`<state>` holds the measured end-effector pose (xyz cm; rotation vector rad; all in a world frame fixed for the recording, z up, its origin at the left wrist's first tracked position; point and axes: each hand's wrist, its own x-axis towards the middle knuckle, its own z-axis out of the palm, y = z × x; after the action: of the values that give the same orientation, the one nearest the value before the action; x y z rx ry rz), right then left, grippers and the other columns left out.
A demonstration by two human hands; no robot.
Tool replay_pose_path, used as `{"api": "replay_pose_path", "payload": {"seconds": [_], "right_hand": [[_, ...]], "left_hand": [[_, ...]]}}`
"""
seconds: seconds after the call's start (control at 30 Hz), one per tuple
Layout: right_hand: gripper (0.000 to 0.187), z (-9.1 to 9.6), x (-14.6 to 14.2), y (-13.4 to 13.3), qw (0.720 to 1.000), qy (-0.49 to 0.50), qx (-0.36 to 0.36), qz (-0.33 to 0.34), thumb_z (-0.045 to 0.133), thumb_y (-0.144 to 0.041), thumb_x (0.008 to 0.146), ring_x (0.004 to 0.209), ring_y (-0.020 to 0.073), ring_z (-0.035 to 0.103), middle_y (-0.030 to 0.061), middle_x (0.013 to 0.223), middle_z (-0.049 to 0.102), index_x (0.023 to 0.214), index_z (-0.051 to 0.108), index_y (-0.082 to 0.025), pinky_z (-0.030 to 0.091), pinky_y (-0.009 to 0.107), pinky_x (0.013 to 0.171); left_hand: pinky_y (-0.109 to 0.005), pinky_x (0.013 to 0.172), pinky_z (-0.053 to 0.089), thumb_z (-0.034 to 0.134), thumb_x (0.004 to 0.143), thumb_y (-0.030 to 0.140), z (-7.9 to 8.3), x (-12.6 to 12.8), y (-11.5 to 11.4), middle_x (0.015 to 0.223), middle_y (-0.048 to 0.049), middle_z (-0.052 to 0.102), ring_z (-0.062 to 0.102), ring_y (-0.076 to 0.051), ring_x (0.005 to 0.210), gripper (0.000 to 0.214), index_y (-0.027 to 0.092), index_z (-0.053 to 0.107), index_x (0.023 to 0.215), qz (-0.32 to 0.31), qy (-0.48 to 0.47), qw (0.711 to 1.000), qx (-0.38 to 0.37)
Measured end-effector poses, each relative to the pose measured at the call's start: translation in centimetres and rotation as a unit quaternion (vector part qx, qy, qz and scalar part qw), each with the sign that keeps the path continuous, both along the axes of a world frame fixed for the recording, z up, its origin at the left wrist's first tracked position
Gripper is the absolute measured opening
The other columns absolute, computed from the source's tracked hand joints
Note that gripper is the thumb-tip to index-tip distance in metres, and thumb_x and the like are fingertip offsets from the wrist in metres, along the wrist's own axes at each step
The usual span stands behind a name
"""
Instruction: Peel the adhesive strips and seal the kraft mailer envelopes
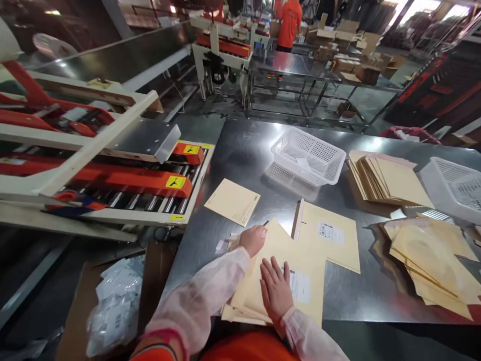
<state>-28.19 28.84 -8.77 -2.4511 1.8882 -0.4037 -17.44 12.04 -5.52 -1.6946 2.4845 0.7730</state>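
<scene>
A yellow padded envelope (pixel 310 265) with a white label lies on a small stack at the front of the metal table. My right hand (pixel 277 291) rests flat on it, fingers stretched out, partly covering the label. At the envelope's upper left edge, my left hand (pixel 253 239) is closed with curled fingers; its exact grip is hidden. A short dark mark shows by its knuckles. Partly beneath, to the right, is another labelled envelope (pixel 345 240) whose flap strip (pixel 298 219) stands up. A flat cream mailer (pixel 233 201) lies beyond my left hand.
A white perforated basket (pixel 308 155) stands at the back of the table (pixel 244 150). Stacked cardboard mailers (pixel 394 180), loose padded envelopes (pixel 432 255) and another basket (pixel 454 190) are at right. Left are a roller conveyor (pixel 150 200) and a carton of plastic bags (pixel 116 306). A person (pixel 289 25) stands far back.
</scene>
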Motion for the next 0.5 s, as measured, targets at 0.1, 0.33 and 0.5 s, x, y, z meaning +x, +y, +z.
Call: {"api": "replay_pose_path", "payload": {"seconds": [0.1, 0.33, 0.5], "right_hand": [[0.041, -0.5, 0.5, 0.4, 1.000, 0.001, 0.002, 0.016, 0.042, -0.017, 0.097, 0.143, 0.0262, 0.035, 0.0009, 0.144, 0.056, 0.134, 0.059, -0.020, -0.007, 0.052, 0.123], [0.040, -1.8, 1.1, 0.2, 0.997, -0.074, 0.024, -0.024, 0.049, -0.027, 0.097, 0.142, 0.0259, 0.037, 0.0010, 0.143, 0.057, 0.136, 0.057, -0.021, -0.008, 0.053, 0.123], [0.037, -1.1, 1.7, 0.2, 0.996, -0.079, 0.016, -0.039, 0.044, -0.020, 0.099, 0.141, 0.0269, 0.038, 0.0031, 0.141, 0.059, 0.133, 0.058, -0.019, -0.004, 0.053, 0.123]], "left_hand": [[-0.032, 0.078, 0.048, 0.031, 0.103, 0.033, -1.6, -2.2, -3.5, 0.109, -0.0135, 0.071, 0.068, -0.023, 0.098, 0.040, 0.016, 0.066, 0.114, -0.019, 0.002, 0.999, -0.028], [-0.033, 0.071, 0.049, 0.034, 0.101, 0.024, -6.4, 5.5, 10.4, 0.084, -0.0101, 0.072, 0.069, -0.023, 0.083, 0.038, 0.019, 0.071, 0.093, -0.108, 0.033, 0.992, -0.051], [-0.032, 0.059, 0.049, 0.054, 0.086, 0.015, -7.8, 15.5, 21.4, 0.077, -0.0058, 0.074, 0.069, -0.022, 0.070, 0.021, 0.023, 0.073, 0.090, -0.229, -0.013, 0.973, -0.010]]}}
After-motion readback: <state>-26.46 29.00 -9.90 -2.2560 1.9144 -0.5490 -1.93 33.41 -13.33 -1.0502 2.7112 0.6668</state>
